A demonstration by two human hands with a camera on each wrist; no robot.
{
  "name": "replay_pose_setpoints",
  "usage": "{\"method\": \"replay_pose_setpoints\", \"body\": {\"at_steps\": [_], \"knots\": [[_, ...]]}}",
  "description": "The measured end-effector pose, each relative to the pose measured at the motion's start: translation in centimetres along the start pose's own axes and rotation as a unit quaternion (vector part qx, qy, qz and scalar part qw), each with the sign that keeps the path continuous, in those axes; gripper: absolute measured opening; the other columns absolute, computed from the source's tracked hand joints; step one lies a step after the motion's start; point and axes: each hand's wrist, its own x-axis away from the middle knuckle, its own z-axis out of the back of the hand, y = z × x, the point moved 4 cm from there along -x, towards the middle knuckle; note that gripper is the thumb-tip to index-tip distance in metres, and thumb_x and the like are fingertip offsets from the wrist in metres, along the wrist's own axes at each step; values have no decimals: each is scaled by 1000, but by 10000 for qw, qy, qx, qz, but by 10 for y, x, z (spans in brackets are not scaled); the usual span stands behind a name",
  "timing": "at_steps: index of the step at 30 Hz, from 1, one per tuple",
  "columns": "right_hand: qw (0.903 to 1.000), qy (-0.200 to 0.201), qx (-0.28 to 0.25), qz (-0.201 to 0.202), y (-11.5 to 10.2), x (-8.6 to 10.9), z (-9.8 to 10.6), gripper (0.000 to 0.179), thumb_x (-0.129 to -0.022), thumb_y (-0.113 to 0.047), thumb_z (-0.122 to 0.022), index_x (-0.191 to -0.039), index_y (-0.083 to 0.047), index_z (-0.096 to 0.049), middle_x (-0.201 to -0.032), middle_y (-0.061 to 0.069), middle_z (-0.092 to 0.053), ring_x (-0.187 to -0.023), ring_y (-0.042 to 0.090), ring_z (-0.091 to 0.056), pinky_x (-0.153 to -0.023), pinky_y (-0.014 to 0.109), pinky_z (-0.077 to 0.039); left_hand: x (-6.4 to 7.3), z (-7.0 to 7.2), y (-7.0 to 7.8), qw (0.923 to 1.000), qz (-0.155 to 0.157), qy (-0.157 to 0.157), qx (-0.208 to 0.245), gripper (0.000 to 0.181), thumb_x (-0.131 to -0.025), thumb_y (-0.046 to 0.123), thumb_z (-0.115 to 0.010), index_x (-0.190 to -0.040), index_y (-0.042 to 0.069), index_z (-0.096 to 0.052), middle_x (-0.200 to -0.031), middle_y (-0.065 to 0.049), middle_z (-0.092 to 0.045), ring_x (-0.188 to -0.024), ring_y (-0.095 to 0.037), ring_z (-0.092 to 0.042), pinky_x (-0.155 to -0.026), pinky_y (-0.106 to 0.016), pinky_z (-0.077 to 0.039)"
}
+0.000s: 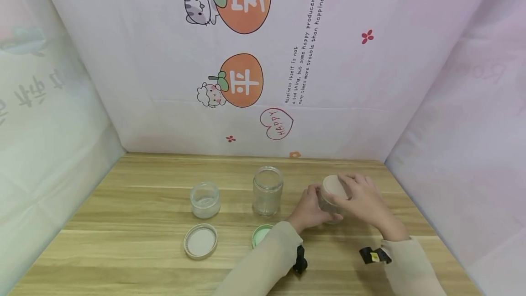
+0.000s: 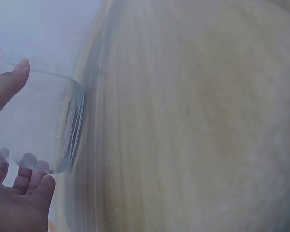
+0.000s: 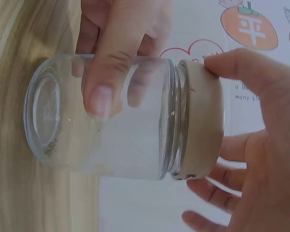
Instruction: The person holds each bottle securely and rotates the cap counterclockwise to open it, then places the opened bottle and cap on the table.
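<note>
On the right of the table in the head view stands a clear glass jar (image 3: 130, 140) with a beige lid (image 3: 203, 121) on its mouth. The left hand (image 1: 311, 209) grips the jar's body, its thumb across the front and its fingers behind the glass. Around the lid's rim curl the thumb and fingers of the right hand (image 1: 363, 200). In the right wrist view the lid sits over the threaded neck, and the jar looks empty. The left wrist view shows the jar's lower part (image 2: 34, 116) in the left hand, its base close to the table.
Left of the hands stand a tall open jar (image 1: 267, 195) and a short open jar (image 1: 205, 202). A beige lid (image 1: 200, 242) lies in front of the short one; a green-rimmed lid (image 1: 260, 234), partly behind the left sleeve, lies before the tall one. A printed cloth (image 1: 328, 118) hangs behind.
</note>
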Motion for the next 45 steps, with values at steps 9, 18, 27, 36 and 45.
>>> {"method": "replay_pose_setpoints", "body": {"at_steps": [9, 18, 27, 36, 45], "knots": [[9940, -272, -929, 509, 7, 1, -1, 67, -91, -31, -71, -146, 1, -49, -148, 23, -43, -121, 40, -38, -87, 63, -44, -1, -1, -2, 10000, -10, -41, -11, 100, -70, 45, -92, -147, 12, -37, -135, -3, -45, -118, -12, -48, -100, -34, -45], [9842, -461, -1459, 893, 10, 1, -5, 59, -94, -17, -61, -148, 1, -45, -152, 23, -38, -123, 39, -39, -82, 50, -50, -1, -2, -3, 10000, 19, -1, -4, 101, -68, 45, -93, -147, 13, -38, -133, -1, -47, -117, -11, -49, -99, -34, -46], [9802, -248, -1651, 1068, 11, 0, -11, 57, -95, -12, -58, -148, 2, -43, -152, 24, -36, -128, 44, -37, -84, 57, -49, 1, -1, -1, 10000, -15, -9, 75, 98, -70, 42, -93, -146, 12, -38, -133, 0, -46, -119, -13, -49, -100, -34, -45], [9946, 341, -917, 332, 9, -3, -11, 60, -101, -41, -60, -144, 0, -50, -142, 27, -46, -129, 50, -37, -97, 70, -34, 1, 0, 1, 9998, -75, -14, 195, 95, -71, 38, -93, -145, 12, -39, -134, -2, -46, -121, -15, -49, -100, -33, -45], [9993, 78, -227, -294, 6, -2, -11, 84, -92, -64, -59, -147, -1, -46, -138, 28, -46, -124, 47, -40, -92, 68, -36, 0, 0, -1, 9999, -125, 22, 110, 95, -70, 40, -93, -144, 13, -40, -135, -2, -46, -123, -16, -48, -102, -33, -43]]}}
